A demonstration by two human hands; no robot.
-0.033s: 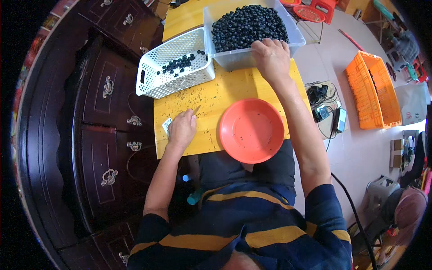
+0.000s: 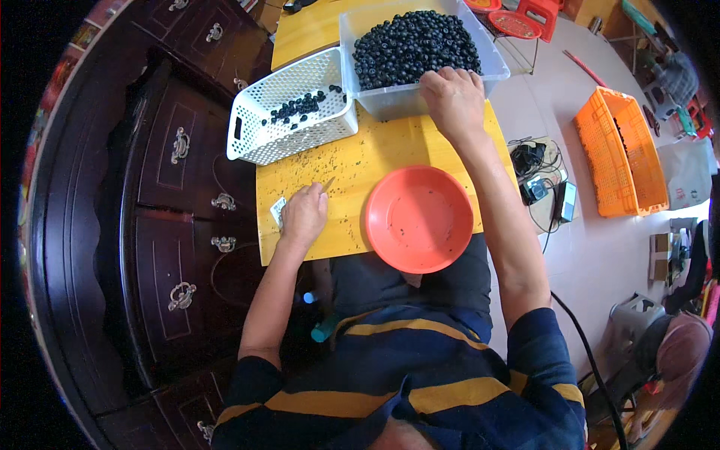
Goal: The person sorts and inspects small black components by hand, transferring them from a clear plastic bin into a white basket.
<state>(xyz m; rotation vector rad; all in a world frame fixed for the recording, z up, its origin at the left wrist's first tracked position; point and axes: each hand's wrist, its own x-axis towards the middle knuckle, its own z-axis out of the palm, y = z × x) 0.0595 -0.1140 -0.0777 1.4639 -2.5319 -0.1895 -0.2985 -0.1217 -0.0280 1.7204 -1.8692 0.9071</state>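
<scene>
Head view: right hand (image 2: 452, 100) fingers curled into dark berries (image 2: 415, 45); left hand (image 2: 303, 216) fingers pinching small blade (image 2: 327, 184).

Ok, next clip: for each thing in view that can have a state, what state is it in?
Clear tub: heaped full of small dark round fruits.
White basket: upright, only a few dark fruits inside.
Orange bowl: upright, nearly empty, a few dark specks.
Right hand: resting on the tub's near edge, fingers on the fruits.
Left hand: on the yellow table, holding a small blade.
Orange crate: on the floor; contents unclear.
</scene>
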